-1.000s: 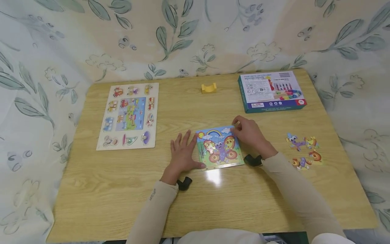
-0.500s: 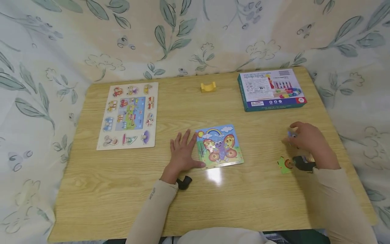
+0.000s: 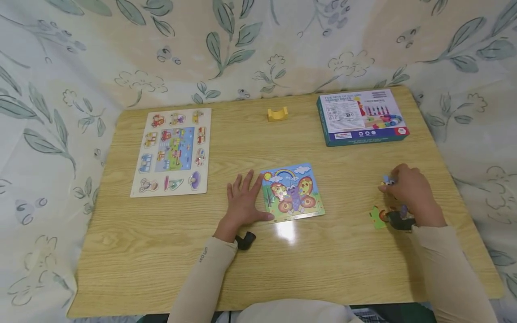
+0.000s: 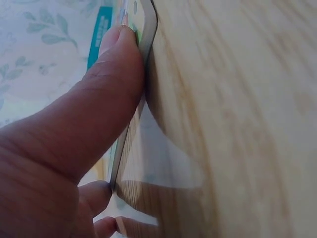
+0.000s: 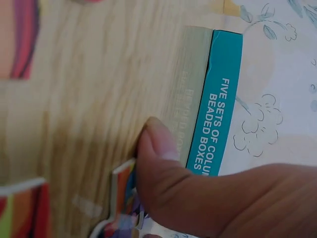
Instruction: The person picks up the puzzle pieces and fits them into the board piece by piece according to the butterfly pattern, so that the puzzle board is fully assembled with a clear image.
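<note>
Steadied the square blue-and-green butterfly puzzle board (image 3: 317,208) at its left edge with left hand (image 3: 244,204) spread wide. Well right of the board, seemingly pinched a flat blue puzzle piece (image 3: 387,180) with partly hidden right hand (image 3: 414,195); likely mid-pickup, next calling for a clean lift.

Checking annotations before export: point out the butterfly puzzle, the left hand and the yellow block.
butterfly puzzle (image 3: 295,194), head view, on the butterfly's purple body
left hand (image 3: 244,205), head view, on the back of the hand
yellow block (image 3: 277,115), head view, on its front face
</note>
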### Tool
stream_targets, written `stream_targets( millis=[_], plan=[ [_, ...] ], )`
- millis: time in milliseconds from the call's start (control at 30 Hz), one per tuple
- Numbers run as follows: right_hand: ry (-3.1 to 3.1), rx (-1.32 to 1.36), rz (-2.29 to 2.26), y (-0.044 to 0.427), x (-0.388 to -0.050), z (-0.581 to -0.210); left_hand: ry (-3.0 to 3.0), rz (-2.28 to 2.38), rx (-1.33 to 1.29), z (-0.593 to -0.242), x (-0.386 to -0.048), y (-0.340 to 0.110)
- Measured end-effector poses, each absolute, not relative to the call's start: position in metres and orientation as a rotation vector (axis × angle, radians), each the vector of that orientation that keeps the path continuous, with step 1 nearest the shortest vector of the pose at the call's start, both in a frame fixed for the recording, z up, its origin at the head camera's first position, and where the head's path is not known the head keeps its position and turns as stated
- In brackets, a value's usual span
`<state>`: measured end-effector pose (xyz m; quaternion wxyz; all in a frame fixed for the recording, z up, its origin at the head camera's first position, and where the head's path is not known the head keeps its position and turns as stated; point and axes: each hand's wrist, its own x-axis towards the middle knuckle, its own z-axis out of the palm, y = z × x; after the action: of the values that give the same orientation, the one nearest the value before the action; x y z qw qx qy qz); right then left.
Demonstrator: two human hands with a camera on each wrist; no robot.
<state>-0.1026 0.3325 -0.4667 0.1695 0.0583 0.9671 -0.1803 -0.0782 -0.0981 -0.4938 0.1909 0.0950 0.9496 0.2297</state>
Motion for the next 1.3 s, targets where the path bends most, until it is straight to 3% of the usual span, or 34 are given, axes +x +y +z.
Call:
stream_targets(
  millis=[600,867,1067,1300],
  plan=[
    [2.840,0.183,-0.556,0.320,-0.104,-0.459,2.680,0.649,0.250,-0.495,-0.077,-0.101],
    [2.811,-0.012,-0.855,0.251,-0.117,-0.437,2.674,0.645,0.255,-0.496,-0.074,-0.101],
    [2.570,-0.218,-1.101,0.187,-0.132,-0.457,2.682,0.634,0.261,-0.494,-0.075,-0.101],
    [2.469,-0.213,-1.143,0.145,-0.134,-0.471,2.688,0.645,0.294,-0.489,-0.077,-0.099]
  ],
)
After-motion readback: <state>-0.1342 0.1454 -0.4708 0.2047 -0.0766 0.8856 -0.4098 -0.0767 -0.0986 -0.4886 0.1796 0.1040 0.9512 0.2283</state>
